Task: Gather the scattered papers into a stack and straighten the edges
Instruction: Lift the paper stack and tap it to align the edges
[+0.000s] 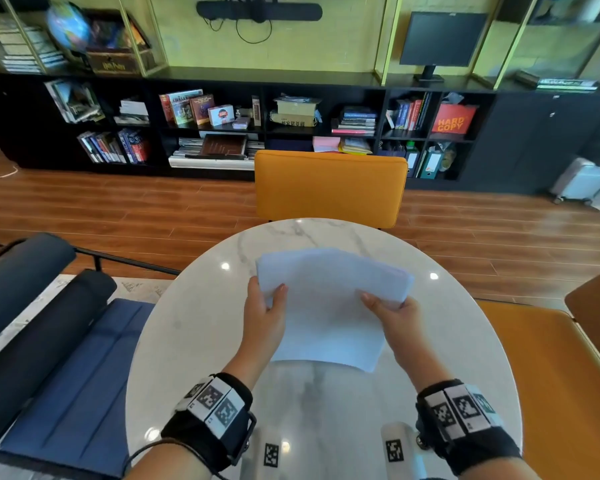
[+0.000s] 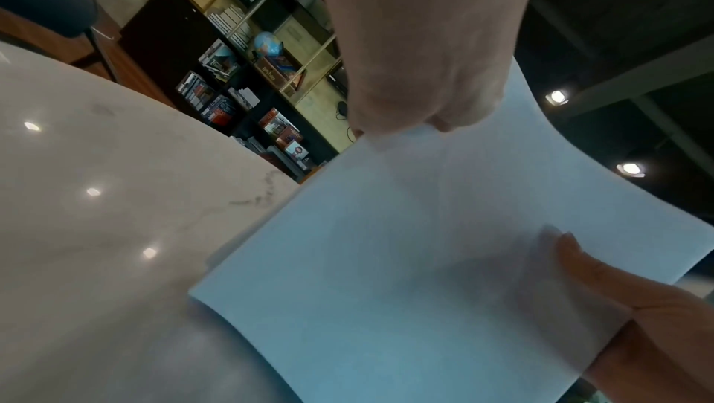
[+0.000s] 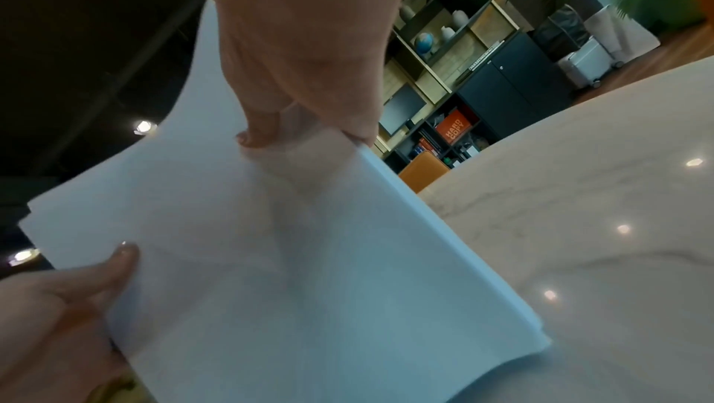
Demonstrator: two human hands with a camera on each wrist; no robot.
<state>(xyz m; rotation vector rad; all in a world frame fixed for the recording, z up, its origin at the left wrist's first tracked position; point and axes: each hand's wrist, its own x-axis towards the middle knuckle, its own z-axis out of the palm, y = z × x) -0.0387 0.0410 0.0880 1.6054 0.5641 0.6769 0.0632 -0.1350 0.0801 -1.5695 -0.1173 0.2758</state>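
A stack of white papers [image 1: 329,306] is held over the round white marble table [image 1: 194,341], tilted, its far corners unevenly fanned. My left hand [image 1: 267,296] grips the stack's left edge, thumb on top. My right hand [image 1: 385,304] grips the right edge the same way. In the left wrist view my left hand [image 2: 406,128] pinches the papers [image 2: 386,272], and the other hand's thumb [image 2: 572,254] lies on the sheet. In the right wrist view my right hand [image 3: 301,138] pinches the papers [image 3: 328,272]. Whether the stack's near edge touches the table I cannot tell.
An orange chair [image 1: 329,185] stands at the table's far side, and an orange seat [image 1: 551,375] is on the right. A blue chair [image 1: 66,375] sits on the left. Black bookshelves [image 1: 222,126] line the far wall beyond a wooden floor.
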